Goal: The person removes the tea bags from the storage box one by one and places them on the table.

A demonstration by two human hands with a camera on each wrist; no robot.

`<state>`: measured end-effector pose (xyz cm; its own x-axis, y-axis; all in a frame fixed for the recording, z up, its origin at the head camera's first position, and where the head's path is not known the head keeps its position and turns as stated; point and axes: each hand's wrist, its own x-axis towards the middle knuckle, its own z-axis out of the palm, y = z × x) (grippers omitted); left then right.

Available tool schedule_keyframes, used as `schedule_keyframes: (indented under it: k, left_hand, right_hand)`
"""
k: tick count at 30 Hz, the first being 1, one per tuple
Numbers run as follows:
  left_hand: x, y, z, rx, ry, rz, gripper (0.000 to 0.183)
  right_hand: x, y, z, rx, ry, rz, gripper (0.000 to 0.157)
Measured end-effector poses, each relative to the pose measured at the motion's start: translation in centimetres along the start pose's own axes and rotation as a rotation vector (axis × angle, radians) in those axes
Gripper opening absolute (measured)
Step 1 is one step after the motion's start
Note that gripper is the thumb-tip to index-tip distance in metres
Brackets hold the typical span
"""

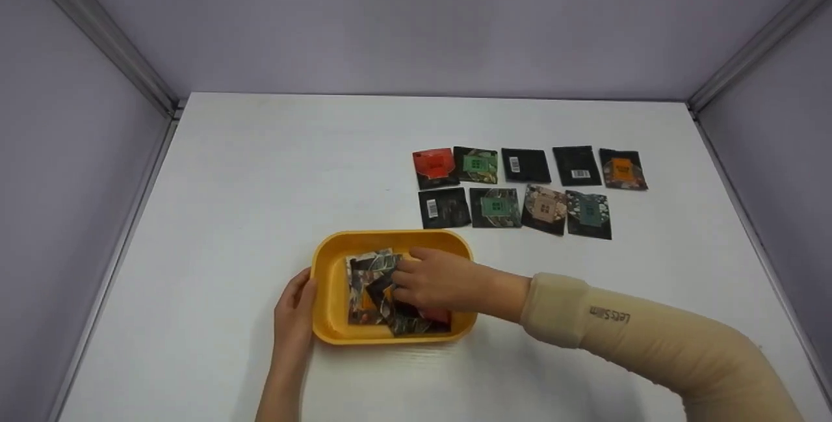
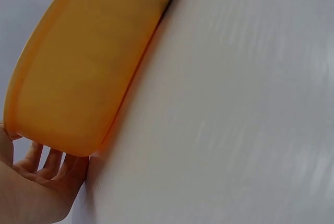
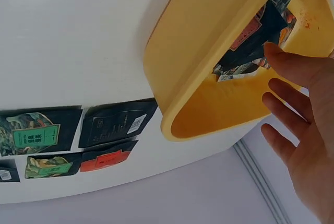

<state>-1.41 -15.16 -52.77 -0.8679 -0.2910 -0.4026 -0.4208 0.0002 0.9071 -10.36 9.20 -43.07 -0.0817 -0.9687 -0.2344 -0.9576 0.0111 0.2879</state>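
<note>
White table (image 1: 260,181) between pale walls (image 1: 292,25); grey corner strips (image 1: 101,28), probably metal.

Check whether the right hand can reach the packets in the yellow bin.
Probably yes: the right hand reaches into the yellow bin, close to the packets, and the bin's top is open.

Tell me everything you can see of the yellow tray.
The yellow tray is a deep, rounded rectangle, plastic-looking and smooth, with a small dark speck on an outer wall. It stands upright, open side up, on the white table. Overlapping sachets lie in its middle and right. The left hand holds its left end; the right hand reaches in over the right end, whether touching it is unclear.
</note>
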Motion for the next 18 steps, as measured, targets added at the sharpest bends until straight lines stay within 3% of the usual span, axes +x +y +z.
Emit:
schedule_keyframes:
  k: [6,18]
  left_hand:
    - [0.0,0.0,0.0,0.0,0.005,0.006,0.056]
    - [-0.1,0.0,0.0,-0.018,0.01,0.02,0.058]
  right_hand:
    - [2.0,-0.4,0.2,-0.058,-0.04,-0.116,0.03]
    - [4.3,-0.3,1.0,-0.099,-0.218,-0.131,0.059]
